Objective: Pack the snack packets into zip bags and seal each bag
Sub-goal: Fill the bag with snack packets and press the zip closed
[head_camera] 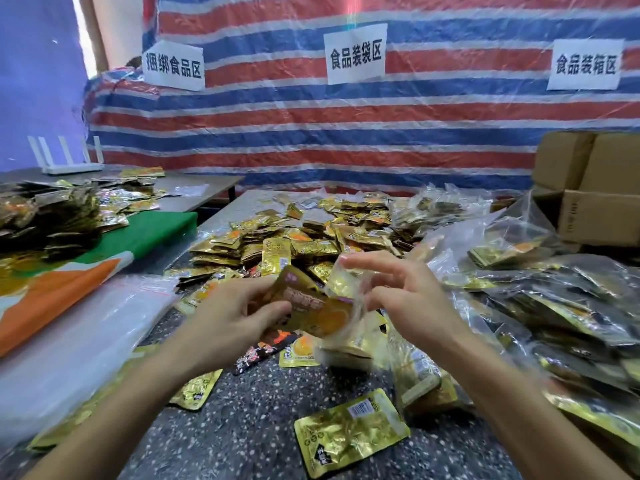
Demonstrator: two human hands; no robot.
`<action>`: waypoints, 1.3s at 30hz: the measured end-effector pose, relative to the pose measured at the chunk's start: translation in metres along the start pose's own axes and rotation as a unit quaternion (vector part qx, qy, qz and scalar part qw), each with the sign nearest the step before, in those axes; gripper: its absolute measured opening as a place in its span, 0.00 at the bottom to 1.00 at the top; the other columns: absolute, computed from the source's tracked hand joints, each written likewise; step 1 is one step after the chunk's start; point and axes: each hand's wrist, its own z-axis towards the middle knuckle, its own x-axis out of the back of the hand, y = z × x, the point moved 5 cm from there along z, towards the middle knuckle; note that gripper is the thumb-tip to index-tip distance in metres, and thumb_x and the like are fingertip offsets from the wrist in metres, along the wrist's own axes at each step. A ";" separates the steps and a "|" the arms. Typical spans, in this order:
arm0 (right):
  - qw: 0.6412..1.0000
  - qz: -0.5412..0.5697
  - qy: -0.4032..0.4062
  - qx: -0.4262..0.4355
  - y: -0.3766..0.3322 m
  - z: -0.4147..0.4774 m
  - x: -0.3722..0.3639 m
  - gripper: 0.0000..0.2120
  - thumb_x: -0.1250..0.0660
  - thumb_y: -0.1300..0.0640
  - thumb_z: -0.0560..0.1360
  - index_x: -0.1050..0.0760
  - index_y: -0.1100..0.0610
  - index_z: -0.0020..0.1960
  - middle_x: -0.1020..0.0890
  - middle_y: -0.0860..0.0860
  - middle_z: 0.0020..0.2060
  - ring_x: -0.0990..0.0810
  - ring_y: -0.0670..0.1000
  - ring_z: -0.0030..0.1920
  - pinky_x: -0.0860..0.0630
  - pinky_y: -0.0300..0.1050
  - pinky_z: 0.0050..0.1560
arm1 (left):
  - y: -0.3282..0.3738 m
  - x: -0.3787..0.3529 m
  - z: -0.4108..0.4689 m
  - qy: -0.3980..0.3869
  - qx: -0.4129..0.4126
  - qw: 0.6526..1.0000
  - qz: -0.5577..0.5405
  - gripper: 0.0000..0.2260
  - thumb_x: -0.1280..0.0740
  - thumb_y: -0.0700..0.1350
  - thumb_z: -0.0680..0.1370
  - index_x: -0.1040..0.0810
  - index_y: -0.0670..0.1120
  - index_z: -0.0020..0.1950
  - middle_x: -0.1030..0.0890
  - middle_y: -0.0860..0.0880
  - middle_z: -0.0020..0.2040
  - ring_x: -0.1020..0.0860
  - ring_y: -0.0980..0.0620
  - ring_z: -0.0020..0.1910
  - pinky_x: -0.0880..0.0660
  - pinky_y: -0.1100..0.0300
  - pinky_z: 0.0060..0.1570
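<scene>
Between my hands, above the speckled table (263,410), the snack packets (304,303) are gripped in my left hand (228,317), fingers and thumb curled round them. Their long axis slants down to the right, and the leading end is at the mouth of the clear zip bag (358,336). My right hand (405,299) pinches the rim of that mouth, forefinger stretched out. The next push, I judge, runs rightward from the left hand. Print on the packets is too blurred to read. Paper signs on the striped tarp (277,109) behind read 捆绑食品区 (173,65), 食品装袋区 (356,53) and 食品装箱区 (586,64).
</scene>
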 end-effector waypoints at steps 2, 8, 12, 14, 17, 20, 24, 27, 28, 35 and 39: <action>0.999 -0.035 -0.011 0.010 -0.002 0.000 -0.001 0.29 0.39 0.72 0.72 0.18 0.41 0.58 0.20 0.35 0.54 0.19 0.43 0.46 0.17 0.53 0.51 | 0.006 0.008 0.003 0.014 -0.023 0.999 -0.035 0.08 0.34 0.42 0.81 0.17 0.53 0.51 0.15 0.51 0.46 0.17 0.49 0.43 0.18 0.54 0.43; 0.989 -0.102 -0.046 0.094 -0.014 -0.001 -0.002 0.28 0.40 0.69 0.74 0.21 0.42 0.64 0.24 0.35 0.59 0.24 0.41 0.47 0.26 0.33 0.44 | 0.024 0.011 0.016 -0.006 -0.085 0.996 -0.001 0.07 0.35 0.46 0.81 0.18 0.55 0.53 0.17 0.55 0.46 0.20 0.55 0.45 0.23 0.60 0.46; 0.988 -0.088 -0.034 0.126 -0.021 0.001 -0.001 0.26 0.39 0.62 0.71 0.21 0.47 0.65 0.23 0.35 0.58 0.24 0.47 0.49 0.24 0.40 0.42 | 0.021 0.000 0.026 -0.014 -0.040 0.999 0.028 0.09 0.35 0.51 0.81 0.19 0.55 0.59 0.20 0.55 0.55 0.23 0.55 0.57 0.23 0.47 0.58; 0.990 -0.058 -0.028 0.125 -0.019 0.003 0.001 0.26 0.37 0.71 0.74 0.20 0.49 0.65 0.22 0.40 0.59 0.23 0.50 0.48 0.22 0.53 0.42 | 0.019 -0.003 0.028 -0.028 -0.025 0.999 0.012 0.08 0.37 0.52 0.82 0.22 0.58 0.59 0.19 0.56 0.53 0.21 0.55 0.54 0.22 0.47 0.57; 0.994 0.002 -0.042 0.096 -0.012 0.007 0.004 0.30 0.37 0.79 0.73 0.19 0.50 0.63 0.21 0.43 0.58 0.23 0.52 0.45 0.20 0.54 0.42 | 0.014 -0.010 0.024 -0.077 0.008 0.996 -0.049 0.07 0.40 0.54 0.82 0.26 0.62 0.58 0.18 0.54 0.53 0.19 0.51 0.52 0.19 0.45 0.53; 0.995 0.044 -0.056 0.070 -0.009 0.010 0.006 0.26 0.32 0.73 0.71 0.18 0.49 0.62 0.19 0.43 0.57 0.22 0.44 0.44 0.19 0.47 0.45 | 0.011 -0.011 0.022 -0.068 0.021 0.992 -0.106 0.08 0.39 0.51 0.82 0.24 0.58 0.60 0.17 0.52 0.53 0.17 0.50 0.51 0.18 0.45 0.50; 0.997 0.004 -0.054 0.061 -0.009 0.021 0.013 0.27 0.30 0.74 0.71 0.18 0.47 0.60 0.17 0.46 0.54 0.23 0.55 0.43 0.19 0.63 0.47 | 0.019 0.010 0.033 -0.010 -0.005 0.994 -0.111 0.05 0.33 0.48 0.77 0.20 0.56 0.52 0.16 0.48 0.50 0.15 0.49 0.47 0.16 0.53 0.42; 0.993 -0.069 -0.082 0.055 -0.014 0.034 0.019 0.24 0.29 0.73 0.72 0.16 0.46 0.56 0.14 0.47 0.44 0.21 0.56 0.39 0.20 0.67 0.45 | 0.027 0.028 0.050 0.027 -0.024 0.998 -0.057 0.09 0.27 0.42 0.74 0.19 0.55 0.49 0.20 0.46 0.51 0.16 0.46 0.47 0.17 0.52 0.42; 0.990 -0.083 -0.103 0.054 -0.016 0.039 0.020 0.23 0.29 0.72 0.72 0.16 0.47 0.55 0.14 0.48 0.42 0.21 0.55 0.37 0.20 0.67 0.45 | 0.032 0.030 0.057 0.020 -0.033 0.999 -0.029 0.09 0.25 0.41 0.73 0.18 0.54 0.49 0.19 0.46 0.52 0.17 0.46 0.48 0.17 0.48 0.47; 0.971 -0.137 -0.188 0.061 -0.019 0.071 0.022 0.14 0.25 0.65 0.72 0.14 0.48 0.50 0.13 0.48 0.44 0.14 0.48 0.40 0.18 0.41 0.43 | 0.025 0.027 0.091 -0.106 -0.043 0.993 0.025 0.14 0.22 0.59 0.65 0.13 0.55 0.47 0.20 0.60 0.36 0.23 0.64 0.35 0.29 0.67 0.39; 0.971 -0.143 -0.184 0.046 -0.005 0.076 0.035 0.08 0.24 0.60 0.72 0.14 0.52 0.50 0.12 0.47 0.43 0.14 0.48 0.43 0.17 0.45 0.48 | -0.003 0.030 0.088 -0.215 -0.030 0.974 -0.064 0.23 0.20 0.57 0.64 0.15 0.54 0.57 0.18 0.54 0.44 0.19 0.57 0.44 0.23 0.64 0.45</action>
